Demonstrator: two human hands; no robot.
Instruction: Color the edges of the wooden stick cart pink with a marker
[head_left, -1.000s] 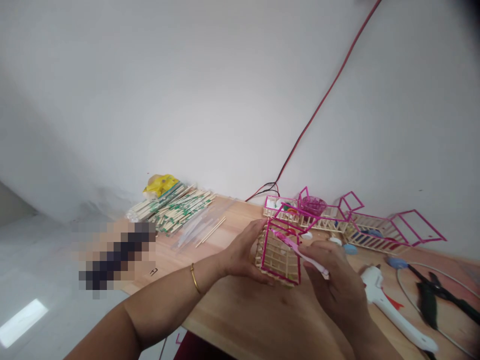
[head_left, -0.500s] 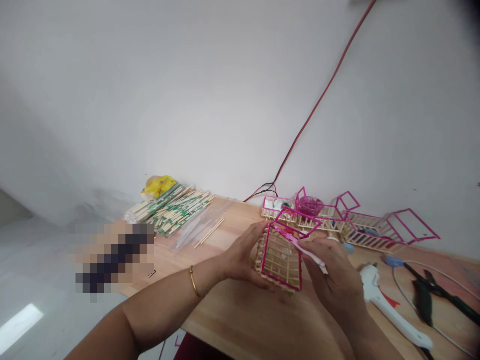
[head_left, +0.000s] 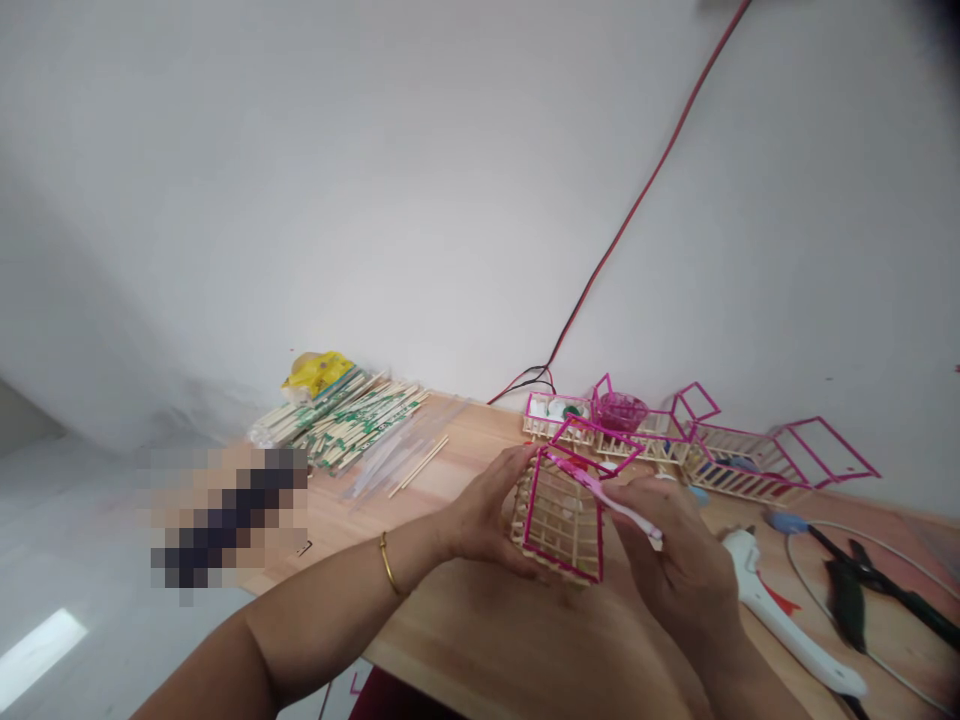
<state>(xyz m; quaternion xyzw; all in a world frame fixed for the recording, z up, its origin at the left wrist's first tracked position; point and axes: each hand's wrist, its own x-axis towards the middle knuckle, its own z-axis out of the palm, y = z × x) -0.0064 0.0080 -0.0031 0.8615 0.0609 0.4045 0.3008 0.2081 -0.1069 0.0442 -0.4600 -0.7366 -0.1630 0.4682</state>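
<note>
My left hand [head_left: 491, 525] is closed around the side of a small basket [head_left: 566, 515] built from thin wooden sticks, its rim coloured magenta. The basket is tilted, with its open top facing me, and a magenta frame [head_left: 596, 445] stands at its far edge. In my right hand [head_left: 675, 555] is a toothbrush [head_left: 600, 488] with a pale pink handle, pinched between thumb and fingers. Its pink-stained head touches or lies just over the basket's upper rim; I cannot tell which. My right palm hides part of the table behind it.
Several stick baskets with magenta rims [head_left: 750, 460] line the wall, one bearing a magenta-stained bowl [head_left: 621, 410]. At right lie a white glue gun [head_left: 795, 625] and black-handled pliers [head_left: 862, 575]. Bundled chopsticks [head_left: 367, 420] and a yellow packet [head_left: 319, 373] sit back left on the wooden table [head_left: 450, 630].
The toothbrush and my right hand have shifted slightly right along the basket's upper rim. My left hand and the basket have stayed nearly still.
</note>
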